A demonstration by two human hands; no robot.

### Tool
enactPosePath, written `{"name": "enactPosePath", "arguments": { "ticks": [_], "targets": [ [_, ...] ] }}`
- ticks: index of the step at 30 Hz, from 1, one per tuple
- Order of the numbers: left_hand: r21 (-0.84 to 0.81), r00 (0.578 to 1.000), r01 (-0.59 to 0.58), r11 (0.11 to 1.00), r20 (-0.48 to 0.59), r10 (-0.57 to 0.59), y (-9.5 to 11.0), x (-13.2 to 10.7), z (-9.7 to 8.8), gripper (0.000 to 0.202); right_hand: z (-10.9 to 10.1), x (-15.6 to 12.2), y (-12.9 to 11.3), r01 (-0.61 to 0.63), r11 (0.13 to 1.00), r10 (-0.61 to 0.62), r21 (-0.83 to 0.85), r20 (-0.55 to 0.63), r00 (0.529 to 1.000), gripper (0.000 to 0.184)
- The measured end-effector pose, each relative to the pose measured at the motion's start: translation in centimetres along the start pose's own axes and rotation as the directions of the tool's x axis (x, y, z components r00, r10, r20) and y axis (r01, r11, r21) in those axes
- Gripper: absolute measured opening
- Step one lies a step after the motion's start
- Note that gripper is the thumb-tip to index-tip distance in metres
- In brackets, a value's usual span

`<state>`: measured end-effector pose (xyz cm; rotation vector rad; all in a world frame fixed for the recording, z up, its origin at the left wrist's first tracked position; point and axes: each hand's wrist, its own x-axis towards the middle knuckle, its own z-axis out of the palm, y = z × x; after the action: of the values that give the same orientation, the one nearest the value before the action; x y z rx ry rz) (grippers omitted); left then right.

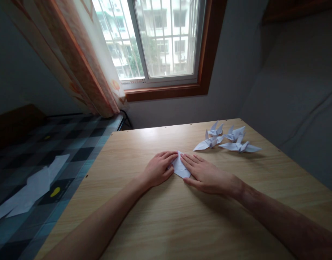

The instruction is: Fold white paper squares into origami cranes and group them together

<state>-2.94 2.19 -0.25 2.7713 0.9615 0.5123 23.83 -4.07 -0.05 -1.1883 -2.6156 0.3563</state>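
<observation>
A small folded piece of white paper (180, 167) lies on the wooden table between my two hands, its narrow tip pointing away from me. My left hand (161, 167) is closed at its left edge, with fingertips on the upper part and the thumb lower down. From the other side, my right hand (205, 172) lies flat, fingers stretched over the paper's right edge and thumb by its lower corner. Fingers cover both side edges, so the folds there are hidden. Beyond my right hand stand several white paper cranes (239, 147) in a cluster.
The light wooden table (144, 224) reaches toward the wall below a barred window (168, 39). To the left is a bed with a checked cover (82, 144), where white paper sheets (33, 187) lie. A patterned curtain (82, 54) hangs beside the window.
</observation>
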Motion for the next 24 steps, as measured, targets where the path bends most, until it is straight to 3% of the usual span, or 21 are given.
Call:
{"name": "enactPosePath", "arguments": {
  "ticks": [6, 14, 19, 21, 24],
  "targets": [
    [-0.011, 1.0, -0.014, 1.0, 0.003, 0.014, -0.1, 0.0, -0.1, 0.057, -0.9, 0.0, -0.2, 0.003, 1.0, -0.003, -0.001, -0.015, 1.0, 0.076],
    [-0.032, 1.0, -0.014, 0.999, 0.003, 0.014, -0.2, 0.0, -0.1, 0.06, 0.4, 1.8, 1.3, 0.052, 0.999, -0.051, 0.002, -0.087, 0.995, 0.082],
    [-0.025, 0.999, 0.005, 1.0, 0.04, -0.004, -0.2, -0.1, -0.2, 0.06, -0.7, 1.3, 0.8, 0.064, 0.998, -0.065, -0.024, -0.08, 0.995, 0.083],
    [-0.028, 0.999, 0.008, 1.0, 0.046, -0.007, -0.1, -0.1, -0.2, 0.059, -1.6, 1.0, 0.7, 0.082, 0.997, -0.083, -0.012, -0.081, 0.993, 0.075],
    [-0.032, 0.999, 0.008, 0.999, 0.041, -0.007, -0.1, -0.1, -0.2, 0.058, -2.7, 0.8, 0.8, 0.165, 0.986, -0.162, 0.031, -0.079, 0.984, 0.047]
  ]
}}
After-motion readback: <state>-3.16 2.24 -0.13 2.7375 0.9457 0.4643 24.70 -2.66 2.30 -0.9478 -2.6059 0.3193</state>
